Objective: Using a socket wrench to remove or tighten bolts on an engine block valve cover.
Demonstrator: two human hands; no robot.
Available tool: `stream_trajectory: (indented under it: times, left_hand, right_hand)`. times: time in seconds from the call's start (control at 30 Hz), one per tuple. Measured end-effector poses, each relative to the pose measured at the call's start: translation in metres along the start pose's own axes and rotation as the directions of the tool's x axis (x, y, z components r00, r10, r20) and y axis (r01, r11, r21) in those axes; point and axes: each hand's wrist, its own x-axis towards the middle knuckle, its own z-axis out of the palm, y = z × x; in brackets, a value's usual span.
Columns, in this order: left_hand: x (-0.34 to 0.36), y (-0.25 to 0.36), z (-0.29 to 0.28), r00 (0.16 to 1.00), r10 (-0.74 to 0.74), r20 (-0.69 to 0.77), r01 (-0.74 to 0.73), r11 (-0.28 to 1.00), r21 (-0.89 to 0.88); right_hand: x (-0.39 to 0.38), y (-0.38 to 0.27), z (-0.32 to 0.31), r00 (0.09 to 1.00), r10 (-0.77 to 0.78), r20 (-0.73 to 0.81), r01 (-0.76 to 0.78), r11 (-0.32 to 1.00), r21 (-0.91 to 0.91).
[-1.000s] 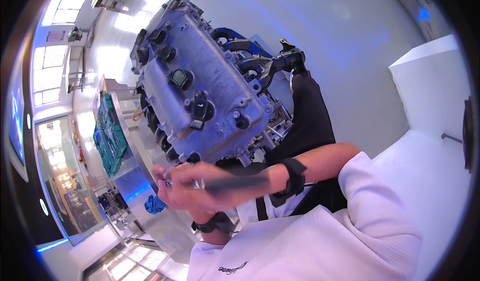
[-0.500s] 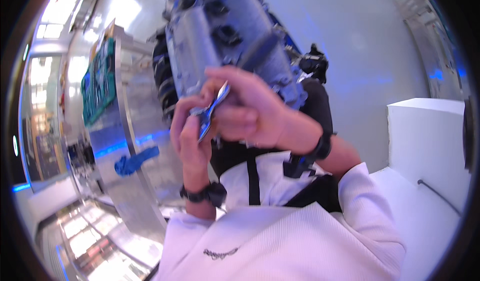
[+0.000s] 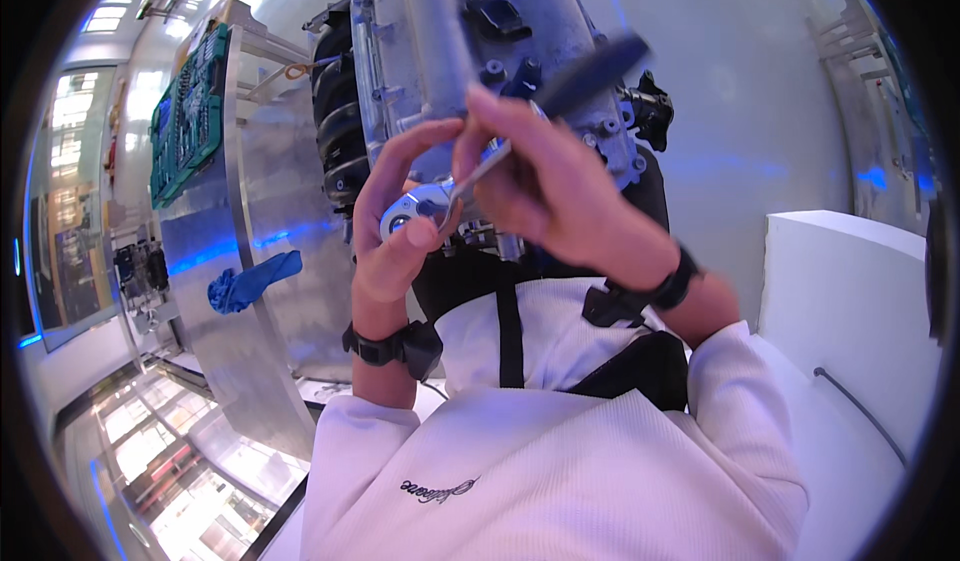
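A ratchet wrench with a chrome head (image 3: 411,207) and a dark handle (image 3: 597,75) slants across both my hands, over the near end of a metal engine (image 3: 425,36). My left hand (image 3: 388,236) is closed round the head, its thumb against the side by the round drive. Curled fingers of my right hand (image 3: 545,186) are round the shank, which they partly hide. Past this hand the handle sticks out up and to the right, blurred by motion. Both hands appear raised in front of the engine.
Left of the engine stands a metal workbench (image 3: 205,336) with a green tool case (image 3: 190,111) and a crumpled blue glove (image 3: 255,281). Black ribbed parts (image 3: 340,126) line the engine's left side. A white box-like block (image 3: 850,271) is at the right.
The wrench has turned, so its round head now shows in my left hand and its handle points farther right. The engine appears higher in view, and my right hand has shifted right.
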Motion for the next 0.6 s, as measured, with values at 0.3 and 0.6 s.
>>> stream_trajectory:
  times: [0.3, 0.6]
  left_hand:
    - [0.015, 0.01, 0.021, 0.949, 0.009, -0.314, 0.048, 0.984, 0.174]
    - [0.003, 0.0, 0.03, 0.937, -0.068, -0.344, 0.119, 0.984, 0.13]
  right_hand:
    - [-0.006, 0.013, -0.008, 0.983, -0.174, 0.059, 0.176, 0.984, -0.024]
    - [-0.025, 0.06, -0.01, 0.826, -0.536, 0.171, 0.553, 0.716, -0.426]
